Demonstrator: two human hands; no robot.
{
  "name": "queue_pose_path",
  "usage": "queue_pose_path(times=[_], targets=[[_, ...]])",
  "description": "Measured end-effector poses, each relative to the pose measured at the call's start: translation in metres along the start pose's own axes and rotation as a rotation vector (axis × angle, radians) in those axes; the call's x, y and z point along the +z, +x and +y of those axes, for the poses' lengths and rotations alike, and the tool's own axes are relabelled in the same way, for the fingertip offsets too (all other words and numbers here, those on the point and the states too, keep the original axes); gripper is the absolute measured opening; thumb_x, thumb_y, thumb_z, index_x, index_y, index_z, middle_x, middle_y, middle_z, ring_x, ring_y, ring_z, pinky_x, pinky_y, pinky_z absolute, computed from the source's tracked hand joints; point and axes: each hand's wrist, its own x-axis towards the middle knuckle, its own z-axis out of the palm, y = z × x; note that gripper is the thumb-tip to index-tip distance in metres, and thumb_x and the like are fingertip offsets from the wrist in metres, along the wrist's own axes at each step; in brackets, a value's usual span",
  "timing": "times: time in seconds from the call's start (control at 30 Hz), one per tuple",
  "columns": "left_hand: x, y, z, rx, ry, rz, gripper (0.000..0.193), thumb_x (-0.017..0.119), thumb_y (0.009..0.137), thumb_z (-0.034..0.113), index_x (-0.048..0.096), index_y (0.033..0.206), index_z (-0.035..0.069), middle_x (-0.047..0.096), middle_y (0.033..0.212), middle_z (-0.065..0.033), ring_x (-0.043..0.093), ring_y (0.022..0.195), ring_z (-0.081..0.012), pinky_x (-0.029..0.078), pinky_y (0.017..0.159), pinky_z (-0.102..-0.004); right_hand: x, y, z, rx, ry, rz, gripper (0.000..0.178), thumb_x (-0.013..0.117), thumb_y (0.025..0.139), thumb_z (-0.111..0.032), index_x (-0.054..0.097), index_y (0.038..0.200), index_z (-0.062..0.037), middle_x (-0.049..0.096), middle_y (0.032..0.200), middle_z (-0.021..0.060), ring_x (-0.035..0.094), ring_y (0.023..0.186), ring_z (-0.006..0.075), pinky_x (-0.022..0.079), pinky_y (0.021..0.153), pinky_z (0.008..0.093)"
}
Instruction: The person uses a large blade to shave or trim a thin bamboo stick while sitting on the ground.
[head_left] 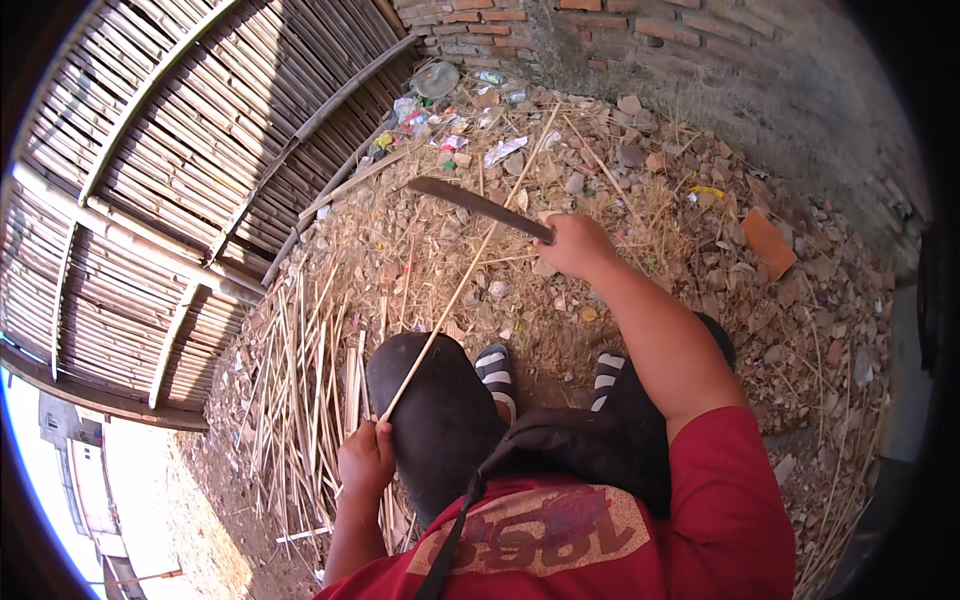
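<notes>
A long dark machete (478, 205) is gripped in my right hand (578, 246), its blade pointing left and slightly away from me. My left hand (367, 455) is closed round the near end of a long thin bamboo strip (462, 283). The strip slants up and away over my left knee toward the rubble, and the blade crosses it in view; whether the two touch I cannot tell. A loose pile of split bamboo strips (300, 390) lies on the ground beside my left knee.
A slatted bamboo fence (150, 200) stands on the left, and a brick wall (690, 60) runs along the far side. Rubble and straw cover the ground, with litter (455, 140) in the far corner. An orange tile piece (768, 244) lies at the right.
</notes>
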Motion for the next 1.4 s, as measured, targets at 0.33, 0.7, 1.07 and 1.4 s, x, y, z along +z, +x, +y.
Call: queue_pose_path(times=[0.33,0.7,1.07,1.4], targets=[[-0.005,0.002,0.002,-0.028,0.027,-0.042,0.039,0.054,0.104,0.034,0.054,0.078,0.004,0.062,0.068,-0.0237,0.062,0.065,-0.0472,0.046,0.058,-0.0573,-0.009,-0.024,-0.026,-0.421,-0.399,-0.082,0.029,0.075,0.082,-0.034,0.073,0.102,-0.0124,0.073,0.083,0.0135,0.072,0.081,0.0341,0.055,0.073,0.0465],[0.003,-0.004,-0.001,0.0,0.024,0.013,0.037,0.053,0.104,0.032,0.055,0.08,0.004,0.061,0.067,-0.0229,0.061,0.062,-0.0462,0.046,0.057,-0.056,-0.013,0.0,0.009,0.099,0.018,-0.009,0.028,0.071,0.086,-0.035,0.074,0.104,-0.0133,0.073,0.086,0.013,0.073,0.083,0.0318,0.057,0.075,0.0456],[-0.001,-0.01,-0.001,-0.026,0.094,0.053,0.041,0.056,0.103,0.038,0.054,0.076,0.007,0.062,0.066,-0.0206,0.062,0.06,-0.0445,0.046,0.054,-0.0556,-0.015,0.009,0.02,0.075,0.041,-0.019,0.029,0.074,0.081,-0.032,0.073,0.102,-0.0122,0.073,0.086,0.0132,0.071,0.082,0.0328,0.055,0.075,0.0458],[0.001,-0.004,0.001,-0.043,0.084,0.043,0.039,0.057,0.102,0.037,0.054,0.077,0.007,0.063,0.067,-0.0209,0.063,0.062,-0.0444,0.047,0.056,-0.0556,-0.008,-0.026,-0.035,-0.356,-0.402,-0.237,0.021,0.073,0.081,-0.03,0.076,0.098,-0.0173,0.074,0.089,0.012,0.073,0.085,0.0328,0.056,0.076,0.0453]])
